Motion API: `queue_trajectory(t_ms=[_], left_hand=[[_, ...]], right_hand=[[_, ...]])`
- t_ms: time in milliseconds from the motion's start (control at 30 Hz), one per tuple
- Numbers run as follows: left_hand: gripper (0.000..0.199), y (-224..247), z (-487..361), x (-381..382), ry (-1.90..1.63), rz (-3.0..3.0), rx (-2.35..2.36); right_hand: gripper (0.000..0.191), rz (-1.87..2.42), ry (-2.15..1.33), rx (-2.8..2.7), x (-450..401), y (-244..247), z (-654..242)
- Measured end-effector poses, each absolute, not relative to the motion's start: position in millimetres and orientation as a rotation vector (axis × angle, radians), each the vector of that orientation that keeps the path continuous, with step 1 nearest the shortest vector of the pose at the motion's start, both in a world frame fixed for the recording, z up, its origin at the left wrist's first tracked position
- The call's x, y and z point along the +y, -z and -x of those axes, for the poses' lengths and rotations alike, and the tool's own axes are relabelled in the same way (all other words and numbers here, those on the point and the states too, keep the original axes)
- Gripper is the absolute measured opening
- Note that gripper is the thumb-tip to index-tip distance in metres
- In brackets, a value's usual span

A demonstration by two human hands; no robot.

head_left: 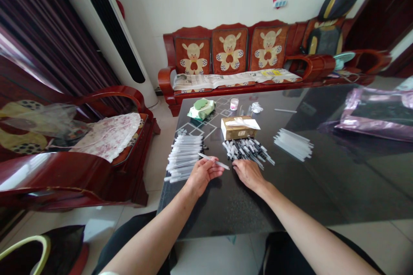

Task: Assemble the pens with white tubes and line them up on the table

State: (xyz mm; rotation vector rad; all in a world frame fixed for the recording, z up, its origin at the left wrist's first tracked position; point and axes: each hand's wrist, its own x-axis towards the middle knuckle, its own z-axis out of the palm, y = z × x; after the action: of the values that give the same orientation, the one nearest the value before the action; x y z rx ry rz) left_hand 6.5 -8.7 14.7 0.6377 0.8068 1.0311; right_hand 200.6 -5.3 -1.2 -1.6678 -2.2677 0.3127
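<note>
My left hand (205, 175) is closed around a thin, whitish pen barrel (217, 162), which slants down to the right towards my other hand. My right hand (248, 173) is at the near edge of a loose heap of black-and-white pen parts (247, 149). Its fingers are curled, and what they pinch, if anything, is hidden. Beside my left hand lies a row of whitish pens (182, 157) with dark ends pointing right. A pile of translucent barrels (293, 144) lies further right.
Behind the heap stands a gold tissue box (240, 128). A green wipes pack (201, 109), a small cup (234, 104), crumpled tissue (256, 107) and one loose barrel (285, 111) lie further back on the dark table (232, 210). A purple plastic package (377, 114) sits at right.
</note>
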Motion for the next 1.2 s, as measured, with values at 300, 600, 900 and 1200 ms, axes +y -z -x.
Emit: queue_trajectory(t_ms=[300, 600, 900, 1200], left_hand=[[0.019, -14, -8, -7, -1.090, -0.634, 0.827], [0.024, -11, -10, -6, -1.099, -0.655, 0.844], [0.027, -13, -12, -10, -1.099, -0.707, 0.837], [0.032, -15, -13, -13, -1.138, -0.732, 0.845]], right_hand=[[0.024, 1.197, -1.337, -1.449, -22, -7, -196], [0.022, 1.183, -1.310, -1.364, -24, -12, -193], [0.022, 1.187, -1.320, -1.357, -25, -13, -189], [0.028, 1.141, -1.431, -1.238, -24, -11, -189]])
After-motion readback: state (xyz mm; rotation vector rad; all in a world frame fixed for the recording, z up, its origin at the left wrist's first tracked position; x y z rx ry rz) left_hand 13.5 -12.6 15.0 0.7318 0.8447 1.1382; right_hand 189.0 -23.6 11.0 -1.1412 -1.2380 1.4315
